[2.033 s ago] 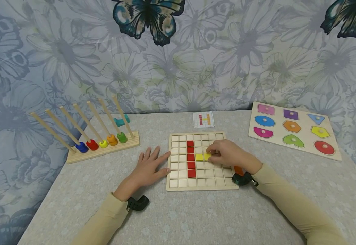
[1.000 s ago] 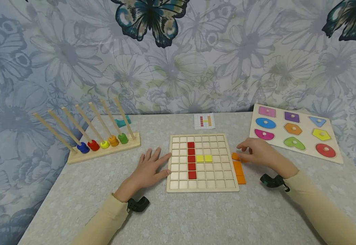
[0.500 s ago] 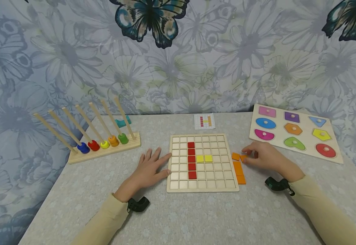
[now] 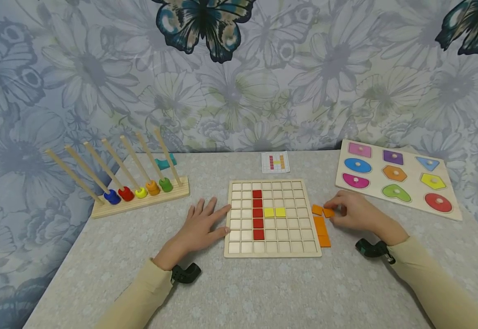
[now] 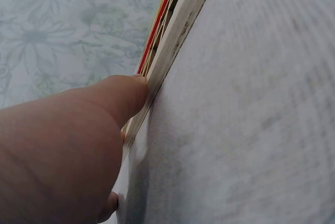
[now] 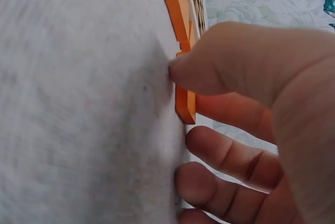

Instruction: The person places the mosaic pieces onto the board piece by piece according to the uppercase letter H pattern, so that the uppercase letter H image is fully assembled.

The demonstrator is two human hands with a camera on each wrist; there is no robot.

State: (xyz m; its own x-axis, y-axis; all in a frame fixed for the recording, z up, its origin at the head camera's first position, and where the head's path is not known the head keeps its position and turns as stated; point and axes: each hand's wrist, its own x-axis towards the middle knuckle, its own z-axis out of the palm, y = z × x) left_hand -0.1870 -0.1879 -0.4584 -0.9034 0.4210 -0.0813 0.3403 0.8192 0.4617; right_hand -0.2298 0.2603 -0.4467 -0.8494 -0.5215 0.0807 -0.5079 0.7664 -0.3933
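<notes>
A wooden grid board (image 4: pixel 239 249) lies mid-table, with a column of red tiles (image 4: pixel 258 213) and two yellow tiles (image 4: pixel 280 212) in its cells. Beside the board's right edge are several orange tiles (image 4: pixel 321 228). My right hand (image 4: pixel 354 212) pinches one small orange tile (image 4: pixel 328 213) between thumb and index finger, down at the table; the right wrist view shows this orange tile (image 6: pixel 185 106) edge-on, its other fingers loosely curled. At the board's left edge my left hand (image 4: pixel 199 228) rests with fingers spread, thumb (image 5: pixel 131 96) touching the rim.
A small pattern card (image 4: pixel 275 162) lies behind the board. On the left stands a peg stacker (image 4: pixel 140 203) with coloured rings, a teal piece (image 4: pixel 165 162) behind it. A knobbed shape puzzle (image 4: pixel 399 178) sits at the back right.
My right hand has left the second yellow tile in the board and moved right to the orange tiles, where it now pinches one. The left hand stays in place.
</notes>
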